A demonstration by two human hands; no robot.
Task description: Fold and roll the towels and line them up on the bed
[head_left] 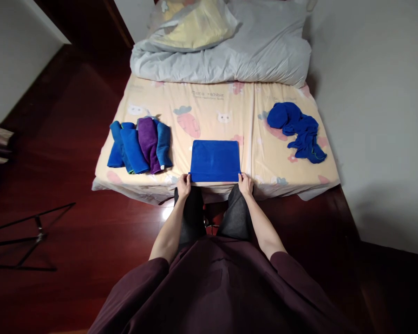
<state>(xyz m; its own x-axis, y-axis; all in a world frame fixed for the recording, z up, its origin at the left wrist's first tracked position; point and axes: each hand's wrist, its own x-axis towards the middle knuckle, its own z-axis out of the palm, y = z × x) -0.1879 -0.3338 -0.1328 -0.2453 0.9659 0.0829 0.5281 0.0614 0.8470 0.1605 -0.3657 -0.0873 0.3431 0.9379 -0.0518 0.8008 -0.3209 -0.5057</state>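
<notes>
A blue cloth (215,160) lies flat as a rectangle at the front edge of the bed, its near edge turned over in a narrow strip. My left hand (184,185) pinches its near left corner, and my right hand (245,184) pinches the near right corner. To the left rest several rolled cloths side by side, blue ones (134,149) and a purple one (148,143). A crumpled heap of blue cloth (299,132) sits on the right side of the bed.
The bed (216,109) has a patterned sheet, with a grey quilt (264,58) and a yellow pillow (202,25) at its far end. A wall (376,116) stands close on the right. Black tripod legs (24,240) stand on the floor at left.
</notes>
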